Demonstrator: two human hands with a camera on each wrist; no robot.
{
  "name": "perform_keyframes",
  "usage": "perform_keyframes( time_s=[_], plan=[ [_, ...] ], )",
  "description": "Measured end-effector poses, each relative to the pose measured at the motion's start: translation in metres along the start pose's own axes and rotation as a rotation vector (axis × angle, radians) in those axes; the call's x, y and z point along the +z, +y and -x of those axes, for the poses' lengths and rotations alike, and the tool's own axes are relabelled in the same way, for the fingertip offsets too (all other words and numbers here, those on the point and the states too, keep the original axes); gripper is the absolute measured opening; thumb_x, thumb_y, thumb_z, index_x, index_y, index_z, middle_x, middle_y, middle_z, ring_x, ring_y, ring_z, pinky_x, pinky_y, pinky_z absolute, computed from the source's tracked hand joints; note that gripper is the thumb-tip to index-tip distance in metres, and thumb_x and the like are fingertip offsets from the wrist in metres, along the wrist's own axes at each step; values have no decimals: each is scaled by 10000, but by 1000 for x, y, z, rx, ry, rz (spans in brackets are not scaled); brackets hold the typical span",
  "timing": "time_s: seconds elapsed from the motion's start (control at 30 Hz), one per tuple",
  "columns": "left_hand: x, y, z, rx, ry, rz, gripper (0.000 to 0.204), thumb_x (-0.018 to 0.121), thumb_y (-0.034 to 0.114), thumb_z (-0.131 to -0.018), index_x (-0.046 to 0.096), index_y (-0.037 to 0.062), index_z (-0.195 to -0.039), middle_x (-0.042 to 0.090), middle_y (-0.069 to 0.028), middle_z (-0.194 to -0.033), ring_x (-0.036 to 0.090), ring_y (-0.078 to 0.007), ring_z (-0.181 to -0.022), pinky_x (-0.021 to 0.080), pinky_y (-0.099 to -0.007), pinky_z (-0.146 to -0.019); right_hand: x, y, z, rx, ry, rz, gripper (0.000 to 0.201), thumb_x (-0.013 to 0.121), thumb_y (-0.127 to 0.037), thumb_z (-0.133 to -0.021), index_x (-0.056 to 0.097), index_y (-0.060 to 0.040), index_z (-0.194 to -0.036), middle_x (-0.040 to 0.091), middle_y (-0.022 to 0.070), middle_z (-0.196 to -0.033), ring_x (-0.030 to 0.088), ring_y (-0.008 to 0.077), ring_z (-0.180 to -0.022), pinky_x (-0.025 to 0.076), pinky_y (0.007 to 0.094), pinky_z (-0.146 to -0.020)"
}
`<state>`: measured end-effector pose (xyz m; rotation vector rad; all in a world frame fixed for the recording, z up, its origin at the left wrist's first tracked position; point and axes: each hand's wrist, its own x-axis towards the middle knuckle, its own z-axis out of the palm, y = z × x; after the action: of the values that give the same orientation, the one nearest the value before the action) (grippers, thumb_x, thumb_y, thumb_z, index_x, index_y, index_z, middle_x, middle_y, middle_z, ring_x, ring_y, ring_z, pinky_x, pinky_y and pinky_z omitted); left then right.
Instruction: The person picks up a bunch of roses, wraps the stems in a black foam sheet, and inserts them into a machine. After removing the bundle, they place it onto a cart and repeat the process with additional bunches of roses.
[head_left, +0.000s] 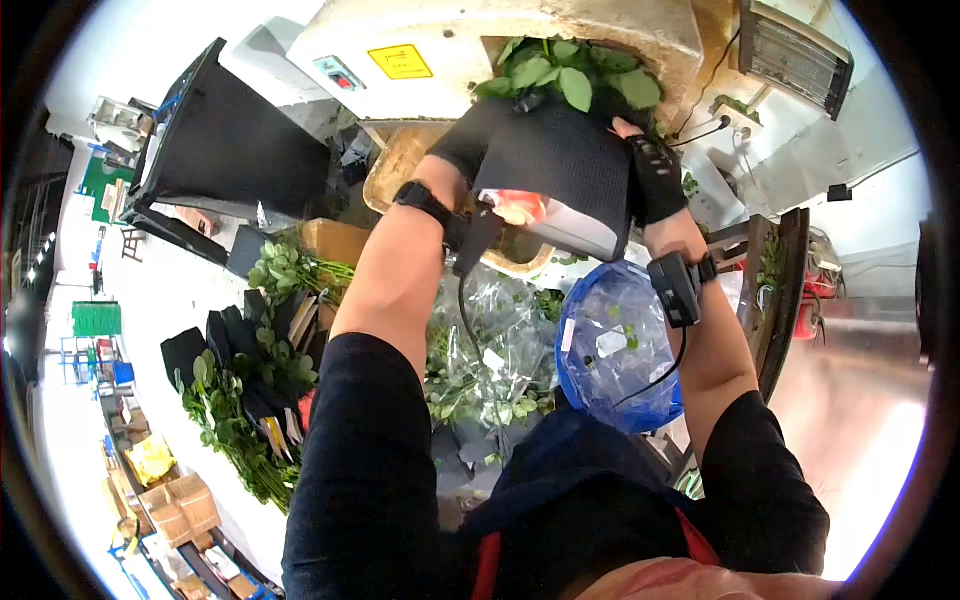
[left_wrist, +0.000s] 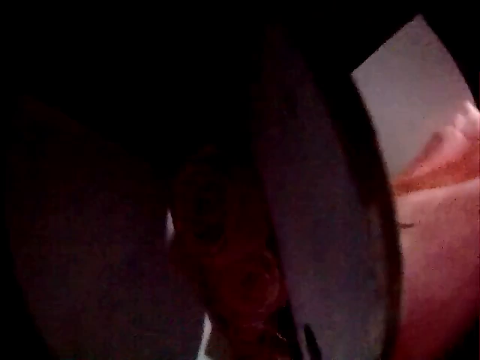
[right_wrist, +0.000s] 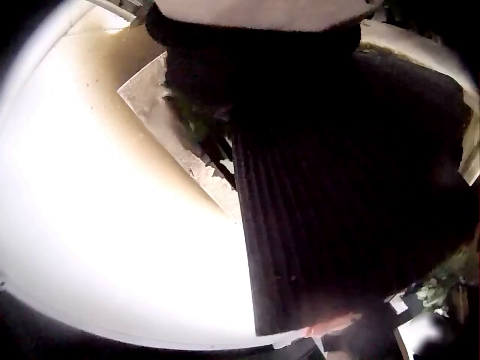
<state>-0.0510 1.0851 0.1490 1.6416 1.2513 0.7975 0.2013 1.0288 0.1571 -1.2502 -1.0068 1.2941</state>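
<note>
A black ribbed wrap (head_left: 560, 165) with a pale inner side surrounds a leafy green bunch (head_left: 575, 75), whose leaves stick out at the machine opening in the head view. My gloved right hand (head_left: 655, 170) grips the wrap's right edge, bare fingertips near the leaves. At the wrap's left side is my gloved left hand (head_left: 478, 135); its fingers are hidden by the wrap. The right wrist view shows the ribbed wrap (right_wrist: 330, 202) hanging below the dark glove (right_wrist: 255, 71). Very dark, the left wrist view shows only a pale panel (left_wrist: 412, 90) and reddish shapes.
A cream machine (head_left: 450, 45) with a yellow label stands ahead. Below the arms are a blue-rimmed tub (head_left: 565, 340) lined with clear plastic and leafy bunches in clear film (head_left: 490, 330). More wrapped bunches (head_left: 240, 400) lie left, near a black bin (head_left: 240, 150). A heater (head_left: 795, 60) is upper right.
</note>
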Motion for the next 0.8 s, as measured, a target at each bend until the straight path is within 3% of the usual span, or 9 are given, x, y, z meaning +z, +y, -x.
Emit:
perform_keyframes(
  time_s=[0.17, 0.33, 0.4, 0.43, 0.5, 0.57, 0.67, 0.7, 0.8],
  plan=[
    [27, -11, 61, 159, 1, -207, 459, 505, 395, -899, 555, 31, -1174, 605, -228, -1056, 604, -332, -936, 486, -394, -799, -10, 36, 70, -386, -83, 248, 345, 584, -262, -893, 621, 0, -1115, 643, 67, -1037, 609, 162, -929, 488, 290, -802],
    [46, 2, 188, 206, -7, -330, 431, 434, 379, -940, 557, 18, -1140, 603, -255, -1005, 606, -367, -907, 486, -432, -768, 11, 49, 192, 208, -30, -389, 302, 584, -171, -904, 575, -9, -1157, 630, 116, -1092, 618, 246, -964, 505, 347, -847],
    [56, -3, 244, 130, 120, -290, 381, 445, 338, -943, 593, -5, -1017, 604, -218, -890, 595, -364, -837, 475, -454, -724, -12, 116, 219, 388, -92, -464, 350, 579, -155, -906, 518, -6, -1217, 591, 116, -1160, 602, 253, -991, 509, 360, -877],
    [54, -3, 275, 123, 96, -280, 378, 488, 342, -924, 584, 0, -1054, 609, -220, -923, 599, -357, -857, 480, -437, -736, -23, 143, 239, 310, -241, -387, 402, 560, -126, -913, 447, -7, -1280, 549, 122, -1222, 577, 253, -1035, 497, 370, -913],
    [46, 1, 339, -39, 83, -122, 399, 584, 311, -882, 559, 6, -1138, 608, -199, -1033, 586, -310, -950, 463, -394, -811, -41, 218, 264, 532, -159, -639, 380, 574, -174, -921, 483, -34, -1263, 558, 81, -1201, 566, 221, -1041, 492, 354, -883],
    [41, 10, 407, -348, 125, 198, 488, 686, 239, -835, 527, 6, -1233, 595, -154, -1190, 552, -230, -1098, 420, -342, -937, 21, 131, 325, 359, -399, -224, 397, 628, -163, -887, 494, -45, -1242, 554, 73, -1159, 554, 204, -1035, 480, 342, -872],
    [47, 12, 521, -102, 473, 129, 438, 678, 230, -835, 552, 23, -1200, 623, -165, -1122, 601, -265, -1029, 461, -317, -890, 52, 134, 371, 455, -662, -137, 444, 688, -105, -837, 503, -85, -1240, 560, 27, -1116, 585, 187, -970, 524, 344, -838],
    [53, 13, 555, -129, 544, 363, 425, 677, 174, -834, 548, 31, -1213, 624, -130, -1135, 591, -225, -1036, 448, -317, -916, 83, 97, 390, 416, -753, -117, 425, 704, -107, -822, 514, -70, -1200, 559, 23, -1073, 580, 170, -940, 519, 328, -815],
    [78, 23, 683, -260, 922, 37, 414, 678, 157, -832, 551, 21, -1202, 622, -118, -1133, 585, -196, -1020, 453, -330, -901, 136, 102, 445, 323, -1127, 72, 297, 659, -110, -855, 561, -19, -1120, 601, 41, -1037, 590, 160, -912, 496, 325, -799]
  ],
)
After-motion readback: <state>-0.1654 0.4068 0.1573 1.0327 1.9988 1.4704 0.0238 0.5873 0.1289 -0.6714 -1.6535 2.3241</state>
